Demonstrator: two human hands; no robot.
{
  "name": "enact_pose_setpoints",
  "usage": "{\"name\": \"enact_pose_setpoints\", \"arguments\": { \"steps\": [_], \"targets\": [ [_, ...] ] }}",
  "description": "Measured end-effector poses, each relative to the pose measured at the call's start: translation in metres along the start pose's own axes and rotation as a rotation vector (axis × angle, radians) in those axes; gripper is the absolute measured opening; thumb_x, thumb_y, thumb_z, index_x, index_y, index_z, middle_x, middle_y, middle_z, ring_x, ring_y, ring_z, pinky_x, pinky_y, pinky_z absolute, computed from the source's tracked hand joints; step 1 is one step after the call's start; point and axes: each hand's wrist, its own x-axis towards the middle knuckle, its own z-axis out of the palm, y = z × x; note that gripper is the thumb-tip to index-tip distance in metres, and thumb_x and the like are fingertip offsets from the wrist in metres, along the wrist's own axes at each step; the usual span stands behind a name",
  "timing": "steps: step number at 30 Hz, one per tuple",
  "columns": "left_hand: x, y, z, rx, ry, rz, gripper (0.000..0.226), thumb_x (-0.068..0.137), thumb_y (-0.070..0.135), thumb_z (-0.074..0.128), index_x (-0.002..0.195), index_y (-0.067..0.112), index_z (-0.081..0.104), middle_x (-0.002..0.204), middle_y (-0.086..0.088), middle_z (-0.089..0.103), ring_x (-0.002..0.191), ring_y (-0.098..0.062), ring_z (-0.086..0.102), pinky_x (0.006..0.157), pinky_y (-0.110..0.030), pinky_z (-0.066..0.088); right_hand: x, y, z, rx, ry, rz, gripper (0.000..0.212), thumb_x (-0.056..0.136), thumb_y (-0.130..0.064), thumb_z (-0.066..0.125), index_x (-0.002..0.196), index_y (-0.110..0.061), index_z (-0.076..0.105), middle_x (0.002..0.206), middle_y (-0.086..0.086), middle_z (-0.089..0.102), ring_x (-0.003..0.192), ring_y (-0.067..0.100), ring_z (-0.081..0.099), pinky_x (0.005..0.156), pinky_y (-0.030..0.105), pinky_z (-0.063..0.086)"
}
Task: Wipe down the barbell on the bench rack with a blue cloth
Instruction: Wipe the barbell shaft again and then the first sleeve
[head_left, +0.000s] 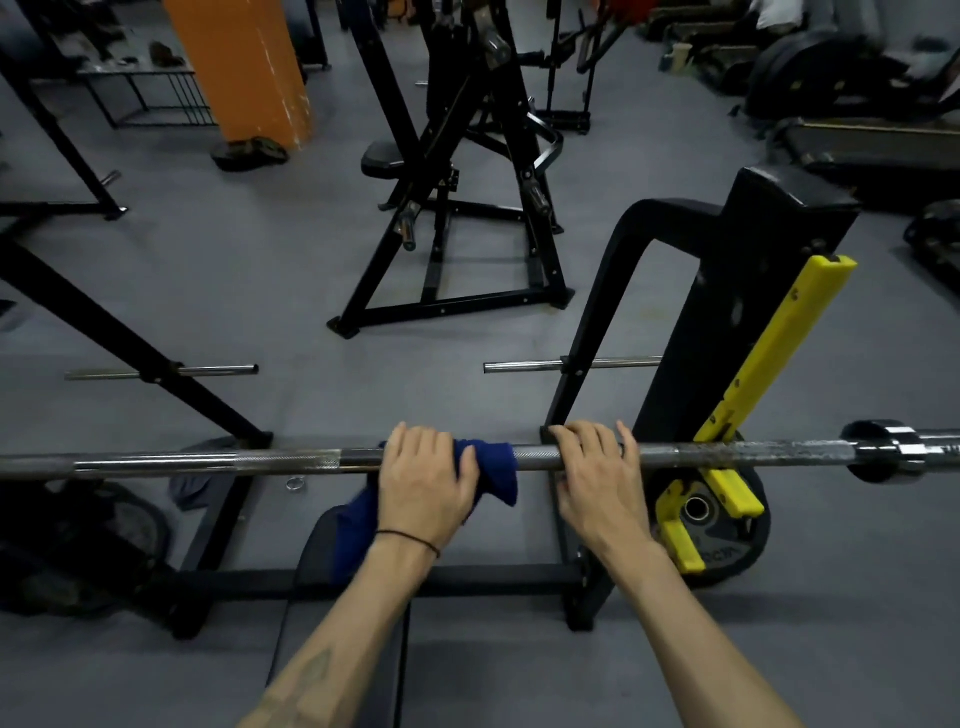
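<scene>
Gripping the barbell (208, 460) with both hands.
Left hand (423, 480) is clutching the blue cloth (496, 467) around it; right hand (597, 475) is curling bare fingers over it; weight plate (727, 551) lettering is unreadable.

Left grip (423, 480) and right grip (597, 475) curled, palms down

cloth (493, 462) on barbell (208, 461) (between hands)

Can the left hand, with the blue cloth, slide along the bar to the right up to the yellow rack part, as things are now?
Probably not. The left hand grips the blue cloth on the barbell, but the right hand grips the bar directly between it and the yellow rack guard. That hand would have to move first.
</scene>
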Motion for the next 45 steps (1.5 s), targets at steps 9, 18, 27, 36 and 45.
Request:
{"name": "enact_pose_setpoints", "arguments": {
  "steps": [9,18,27,36,45],
  "targets": [
    [0.0,0.014,0.011,-0.119,-0.12,0.168,0.034,0.104,0.04,0.039,0.105,0.016,0.064,0.101,-0.002,0.063,0.098,-0.024,0.057,0.104,-0.04,0.04,0.0,-0.005,0.001,-0.022,0.003,0.048,0.055,0.071,-0.015,0.079,0.124,-0.023,0.063,0.12,0.002,0.06,0.115,0.025,0.056,0.116,0.049,0.029],
    [-0.025,-0.049,0.0,-0.071,0.015,0.076,0.038,0.102,0.039,0.043,0.113,0.009,0.065,0.114,-0.011,0.064,0.11,-0.033,0.059,0.11,-0.049,0.039,-0.005,-0.014,0.002,-0.072,0.019,0.046,0.05,0.074,-0.022,0.078,0.122,-0.016,0.064,0.119,0.005,0.061,0.113,0.028,0.058,0.114,0.06,0.035],
    [-0.002,0.039,0.021,-0.043,-0.104,0.151,0.034,0.103,0.038,0.039,0.113,0.017,0.063,0.1,-0.002,0.062,0.093,-0.025,0.058,0.102,-0.045,0.041,0.007,-0.014,0.0,-0.011,0.054,0.057,0.026,0.073,-0.026,0.076,0.092,-0.021,0.06,0.089,-0.001,0.057,0.083,0.024,0.055,0.088,0.043,0.039],
    [-0.016,-0.047,0.004,-0.075,0.052,0.157,0.033,0.103,0.036,0.046,0.113,0.01,0.063,0.096,-0.006,0.058,0.086,-0.03,0.052,0.1,-0.046,0.043,0.013,-0.008,-0.009,-0.002,-0.074,0.054,0.028,0.075,-0.034,0.079,0.09,-0.02,0.06,0.085,-0.001,0.059,0.081,0.025,0.056,0.084,0.044,0.042],
    [-0.022,-0.042,0.003,-0.037,0.037,-0.018,0.037,0.102,0.036,0.042,0.115,0.012,0.067,0.111,-0.005,0.065,0.104,-0.029,0.058,0.114,-0.053,0.033,0.028,-0.008,-0.027,-0.022,-0.373,0.022,0.035,0.096,-0.057,0.053,0.108,-0.024,0.052,0.115,-0.001,0.064,0.107,0.023,0.055,0.093,0.042,0.031]
  ]
}}
